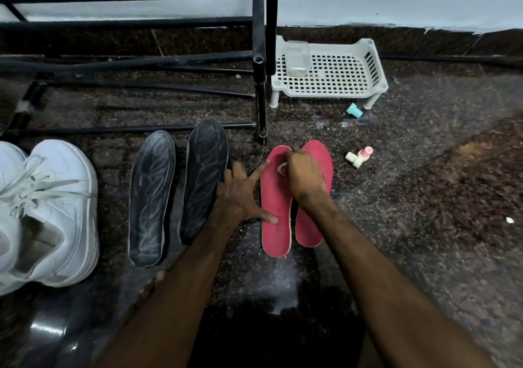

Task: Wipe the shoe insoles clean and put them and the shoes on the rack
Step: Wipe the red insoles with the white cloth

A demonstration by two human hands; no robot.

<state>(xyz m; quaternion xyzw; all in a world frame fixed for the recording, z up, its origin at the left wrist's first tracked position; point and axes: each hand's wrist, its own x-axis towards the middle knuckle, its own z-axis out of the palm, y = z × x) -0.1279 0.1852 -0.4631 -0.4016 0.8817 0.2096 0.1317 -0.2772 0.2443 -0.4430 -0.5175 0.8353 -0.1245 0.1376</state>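
Note:
Two red insoles lie side by side on the dark stone floor, the left one (276, 212) and the right one (312, 226). My left hand (240, 195) presses flat on the left red insole with spread forefinger and thumb. My right hand (304, 174) grips a small whitish wipe (282, 167) against that insole's toe end. Two dark insoles (150, 198) (205, 181) lie to the left. White sneakers (48, 212) stand at the far left. The black metal rack (260, 56) stands behind.
A white perforated plastic tray (334, 76) on legs holds a clear box (297, 56) by the wall. A teal cap (354, 110) and a small pink and white bottle (360, 157) lie on the floor to the right.

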